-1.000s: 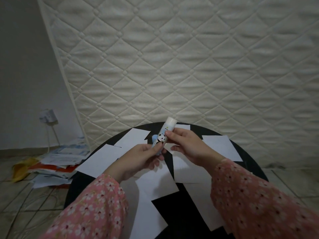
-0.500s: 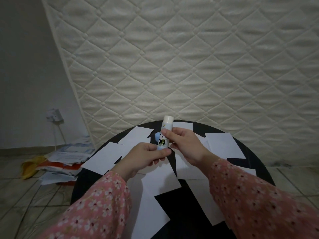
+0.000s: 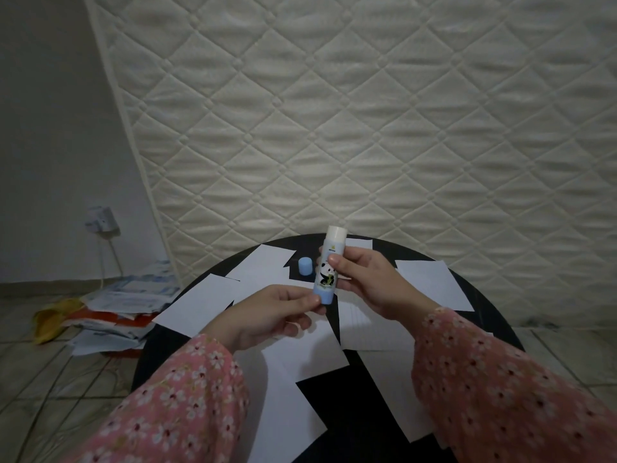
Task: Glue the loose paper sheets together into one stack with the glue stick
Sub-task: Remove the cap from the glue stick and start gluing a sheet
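Glue stick (image 3: 329, 266) held over bench (image 3: 494, 315) centre, long axis near upright, white glue end up. Right hand (image 3: 369, 284) clenched round barrel; left hand (image 3: 267, 315) fingers (image 3: 314, 299) pinching blue base, likely twisting. Blue cap (image 3: 305, 266) off, standing near far edge. Paper sheets (image 3: 300, 355) loose below, nearest just under left hand.

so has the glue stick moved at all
Yes. The glue stick has shifted right, away from the blue cap: earlier it overlapped the cap, now a clear gap shows between them.
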